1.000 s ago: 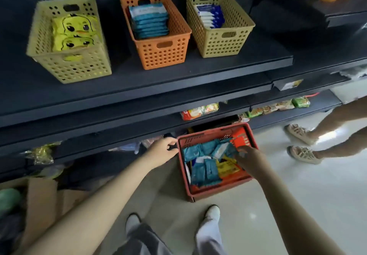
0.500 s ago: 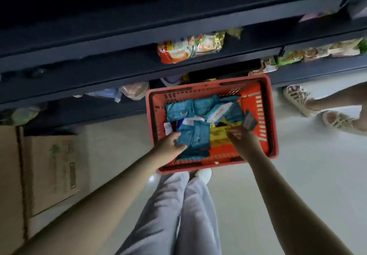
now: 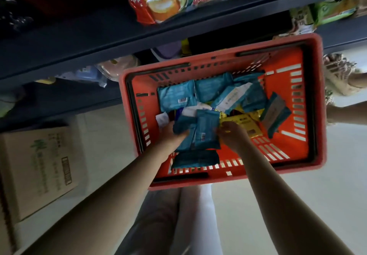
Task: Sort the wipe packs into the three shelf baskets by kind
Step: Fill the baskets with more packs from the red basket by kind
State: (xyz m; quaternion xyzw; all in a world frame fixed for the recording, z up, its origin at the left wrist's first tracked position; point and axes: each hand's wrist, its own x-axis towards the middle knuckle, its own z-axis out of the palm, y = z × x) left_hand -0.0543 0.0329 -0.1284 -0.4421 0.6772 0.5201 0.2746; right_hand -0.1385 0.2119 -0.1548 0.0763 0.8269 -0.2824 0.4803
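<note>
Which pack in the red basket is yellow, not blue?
The yellow pack under the right hand, right of the pile's middle. The other packs are mostly teal blue, like the one between both hands.

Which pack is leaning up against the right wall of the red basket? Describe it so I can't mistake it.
Start at the red floor basket below the dark shelves. Against its right inner wall leans a teal wipe pack with a grey panel, tipped on edge. The other teal packs lie in the middle pile.
</note>
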